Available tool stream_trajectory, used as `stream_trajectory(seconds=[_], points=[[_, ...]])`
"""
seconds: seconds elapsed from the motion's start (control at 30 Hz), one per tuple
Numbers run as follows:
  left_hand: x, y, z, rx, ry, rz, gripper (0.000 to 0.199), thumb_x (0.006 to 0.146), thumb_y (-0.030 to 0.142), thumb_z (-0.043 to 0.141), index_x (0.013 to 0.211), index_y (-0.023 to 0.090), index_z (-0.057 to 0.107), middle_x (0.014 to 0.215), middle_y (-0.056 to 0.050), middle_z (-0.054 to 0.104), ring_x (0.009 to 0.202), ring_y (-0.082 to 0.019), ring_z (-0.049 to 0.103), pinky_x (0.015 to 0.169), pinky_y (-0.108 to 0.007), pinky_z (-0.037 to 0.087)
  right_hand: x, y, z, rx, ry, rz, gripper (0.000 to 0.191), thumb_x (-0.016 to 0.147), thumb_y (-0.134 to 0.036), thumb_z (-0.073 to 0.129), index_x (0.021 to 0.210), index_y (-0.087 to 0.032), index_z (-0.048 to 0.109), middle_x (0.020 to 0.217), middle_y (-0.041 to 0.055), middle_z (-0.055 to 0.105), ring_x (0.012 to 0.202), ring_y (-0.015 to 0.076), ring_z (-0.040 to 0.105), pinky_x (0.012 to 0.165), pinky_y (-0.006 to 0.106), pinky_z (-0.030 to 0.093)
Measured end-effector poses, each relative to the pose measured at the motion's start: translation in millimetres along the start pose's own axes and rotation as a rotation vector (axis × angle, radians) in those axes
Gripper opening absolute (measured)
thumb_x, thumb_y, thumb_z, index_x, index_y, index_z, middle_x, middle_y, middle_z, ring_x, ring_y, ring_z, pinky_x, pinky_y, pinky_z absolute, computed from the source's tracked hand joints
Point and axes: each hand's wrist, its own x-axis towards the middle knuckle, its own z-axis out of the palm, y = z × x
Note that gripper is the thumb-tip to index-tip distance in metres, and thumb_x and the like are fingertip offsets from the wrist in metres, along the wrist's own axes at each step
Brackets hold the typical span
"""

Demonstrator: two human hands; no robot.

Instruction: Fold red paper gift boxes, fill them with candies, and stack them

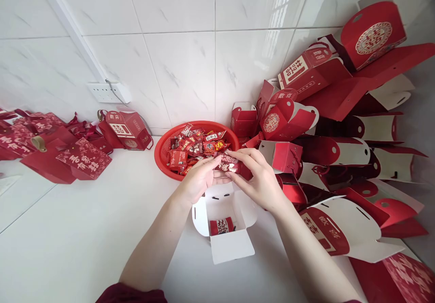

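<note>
Working remotely through the head camera, I find both hands closed on one object, a small dark-red packet with pale printed lettering, raised above the white smooth worktop. The bare left hand supports the packet's left end, with fingers extended beneath; the bare right hand grips its right end between thumb and fingers. I judge the two-ended hold serves to keep the packet steady and level; its material I cannot determine. Below and nearer the wearer stands an open cardboard box with white interior, its flaps splayed outward, which in my assessment leaves its mouth unobstructed. One small red pouch with white lettering lies inside, by the near wall. Directly behind the hands, close to the worktop's rear edge, I note a round red perforated plastic basket filled with red-wrapped sweets, presumably placed there for short reach by either hand. Red printed cardboard cartons crowd the worktop's right side, many with flaps raised; the heap appears to use mutual support. Red ribboned gift boxes are grouped along the rear edge's left stretch, well apart from the hands, seemingly keeping the middle accessible.
</note>
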Motion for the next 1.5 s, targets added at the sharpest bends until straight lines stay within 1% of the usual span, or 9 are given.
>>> stream_trajectory(seconds=[0.6,0.8,0.87,0.93,1.0,1.13,1.23,1.37,1.5], points=[[-3.3,10.4,-0.7,-0.013,-0.030,0.002,0.027,0.090,0.035,0.063,0.100,0.011,0.071,0.108,-0.014,0.071,0.091,-0.023,0.070,0.084,-0.039,0.057,1.3,-3.3,-3.8,0.112,0.028,0.006,0.037,0.092,-0.031,0.064,0.127,-0.027,0.056,0.119,0.0072,0.061,0.112,0.0251,0.057,0.097,0.043,0.049],[-5.6,13.2,-4.7,0.279,0.014,0.071,0.028,0.091,0.037,0.062,0.109,0.017,0.071,0.116,-0.011,0.069,0.098,-0.021,0.068,0.090,-0.036,0.055,0.6,-3.3,-5.4,0.107,0.004,0.058,0.038,0.094,-0.027,0.059,0.131,-0.028,0.051,0.127,0.0064,0.062,0.114,0.0252,0.059,0.098,0.044,0.048],[-7.7,16.1,-6.5,0.413,0.054,0.123,0.027,0.091,0.037,0.062,0.107,0.018,0.071,0.112,-0.009,0.070,0.097,-0.020,0.068,0.092,-0.035,0.054,-0.1,-4.0,-6.3,0.122,-0.008,0.099,0.027,0.094,-0.028,0.059,0.121,-0.027,0.057,0.118,0.0053,0.066,0.105,0.0237,0.062,0.091,0.040,0.051],[-9.7,19.2,-8.7,0.537,0.119,0.187,0.024,0.089,0.037,0.065,0.103,0.019,0.071,0.101,-0.007,0.072,0.091,-0.019,0.068,0.086,-0.033,0.055,-0.5,-4.5,-6.5,0.151,-0.047,0.164,0.011,0.095,-0.032,0.058,0.099,-0.024,0.063,0.098,0.0040,0.070,0.087,0.0209,0.065,0.077,0.035,0.052],[-11.1,21.5,-10.7,0.650,0.156,0.229,0.024,0.085,0.036,0.068,0.101,0.019,0.072,0.093,-0.006,0.073,0.084,-0.019,0.068,0.079,-0.031,0.055,-0.7,-4.3,-5.1,0.215,-0.094,0.255,0.020,0.096,-0.038,0.057,0.084,-0.022,0.062,0.084,0.0028,0.068,0.075,0.0183,0.063,0.067,0.032,0.050],[-12.2,21.8,-10.7,0.778,0.064,0.216,0.023,0.085,0.036,0.069,0.099,0.020,0.075,0.090,-0.007,0.073,0.080,-0.019,0.068,0.073,-0.030,0.054,-1.2,-1.6,3.1,0.566,-0.207,0.375,0.023,0.089,-0.041,0.066,0.103,-0.022,0.062,0.090,0.0028,0.069,0.078,0.0174,0.065,0.067,0.030,0.053],[-12.4,20.4,-8.2,0.762,0.100,0.231,0.026,0.083,0.036,0.071,0.105,0.022,0.070,0.088,-0.004,0.072,0.076,-0.016,0.066,0.071,-0.029,0.053,-1.6,0.1,9.1,0.806,-0.274,0.435,0.025,0.085,-0.039,0.072,0.099,-0.020,0.062,0.084,0.0020,0.068,0.074,0.0159,0.066,0.067,0.031,0.056],[-14.7,23.1,-7.6,0.719,0.099,0.178,0.030,0.085,0.039,0.069,0.109,0.021,0.068,0.103,-0.006,0.072,0.089,-0.019,0.067,0.079,-0.031,0.053,-0.1,-0.5,7.7,0.953,-0.146,0.517,0.024,0.085,-0.038,0.072,0.087,-0.020,0.057,0.087,0.0029,0.069,0.081,0.0171,0.070,0.079,0.037,0.060],[-17.8,27.2,-11.2,0.794,0.061,0.076,0.029,0.086,0.043,0.066,0.096,0.017,0.072,0.093,-0.007,0.073,0.088,-0.022,0.067,0.078,-0.033,0.051,1.8,-0.8,-0.4,0.935,-0.123,0.507,0.026,0.085,-0.041,0.072,0.088,-0.021,0.055,0.093,0.0042,0.070,0.084,0.0186,0.070,0.080,0.038,0.061]])
